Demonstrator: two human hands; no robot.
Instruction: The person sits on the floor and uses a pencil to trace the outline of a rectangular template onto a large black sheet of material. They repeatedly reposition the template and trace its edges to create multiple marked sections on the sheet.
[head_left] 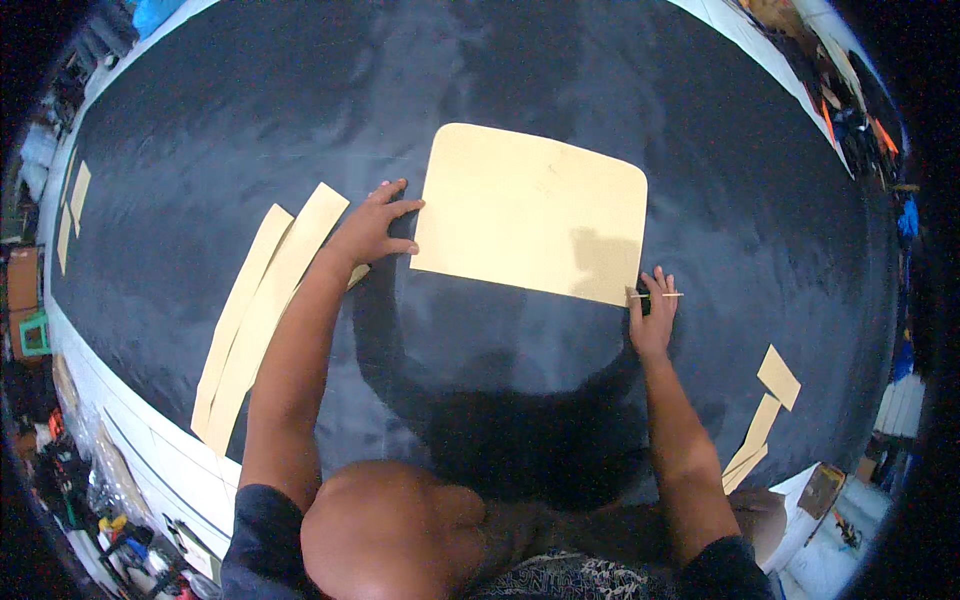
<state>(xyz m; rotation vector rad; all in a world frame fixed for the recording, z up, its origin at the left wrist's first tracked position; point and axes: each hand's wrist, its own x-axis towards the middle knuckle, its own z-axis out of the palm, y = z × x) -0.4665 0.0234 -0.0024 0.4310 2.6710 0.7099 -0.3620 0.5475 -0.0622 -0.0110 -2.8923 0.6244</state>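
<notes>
Large cream panel (530,200), rounded at its two far corners, is lying flat on a black sheet (500,60) that is covering most of the desk (215,490). Left hand (375,225) is spreading its fingers wide, gripping nothing, with index finger and thumb touching the panel's left edge. Right hand (655,312) is bending loosely around a thin stick (673,295), its thumb resting at the panel's near right corner. Beside the left forearm, long cream strips (250,290) are lying side by side, partly overlapping. Small cream pieces (779,377) are sitting to the right, near the sheet's edge; narrow offcuts (81,190) are lying at far left. Containers, as I am viewing them: cardboard boxes (22,280) are standing beyond the left side, a green plastic crate-like item (35,335) just beside them, contents too small to tell. Clear plastic wrapping (105,470) is lying among clutter at lower left. A brown box (822,490) is sitting at lower right; I am unable to tell what it is holding.
</notes>
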